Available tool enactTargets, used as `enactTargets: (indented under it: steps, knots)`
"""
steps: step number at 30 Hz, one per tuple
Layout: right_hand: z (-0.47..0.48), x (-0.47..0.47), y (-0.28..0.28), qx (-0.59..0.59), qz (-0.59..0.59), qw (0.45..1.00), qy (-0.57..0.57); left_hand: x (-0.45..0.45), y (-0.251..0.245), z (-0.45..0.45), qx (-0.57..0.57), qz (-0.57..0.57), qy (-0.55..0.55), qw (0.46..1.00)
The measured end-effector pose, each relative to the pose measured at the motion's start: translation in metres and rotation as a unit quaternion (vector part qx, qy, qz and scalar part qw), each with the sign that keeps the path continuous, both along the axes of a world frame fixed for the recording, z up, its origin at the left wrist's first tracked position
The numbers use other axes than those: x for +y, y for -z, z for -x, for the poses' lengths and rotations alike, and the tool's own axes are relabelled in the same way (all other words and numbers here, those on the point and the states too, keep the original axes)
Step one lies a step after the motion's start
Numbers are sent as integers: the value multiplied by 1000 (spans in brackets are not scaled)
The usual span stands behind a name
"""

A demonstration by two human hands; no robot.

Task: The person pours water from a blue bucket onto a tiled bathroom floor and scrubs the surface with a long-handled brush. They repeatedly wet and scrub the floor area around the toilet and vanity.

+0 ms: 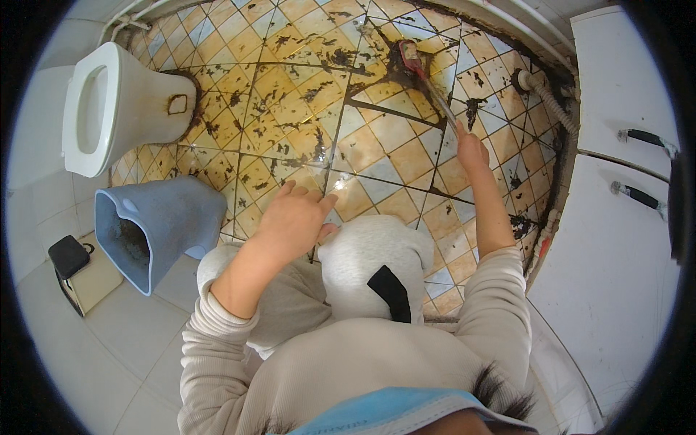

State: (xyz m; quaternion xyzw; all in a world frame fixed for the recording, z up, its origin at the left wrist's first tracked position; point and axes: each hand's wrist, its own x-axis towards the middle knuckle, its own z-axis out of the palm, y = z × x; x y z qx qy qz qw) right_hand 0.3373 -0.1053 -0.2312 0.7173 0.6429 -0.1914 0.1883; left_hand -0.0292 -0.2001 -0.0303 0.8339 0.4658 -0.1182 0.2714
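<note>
My right hand is closed round the handle of a long-handled tool with a red head; it looks like a brush or scraper, but its exact kind cannot be told. The head rests on dark, wet dirt on the tiled floor. My left hand holds nothing, its fingers spread over the floor beside my knee. Dark scraps and yellowish liquid lie across the orange and pale blue tiles. A blue plastic bin stands to the left of my left hand, with dark matter inside.
A white toilet stands at the upper left, its base stained. A black case sits on a pale box at the left. A ribbed drain hose and white cabinet doors are at the right. Pipes run along the far wall.
</note>
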Motion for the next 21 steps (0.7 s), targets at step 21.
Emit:
enactTargets:
  steps: [21]
  knots:
    - [-5,8,-18,5,38,999,7,2,1,-7,22,17,2,1000]
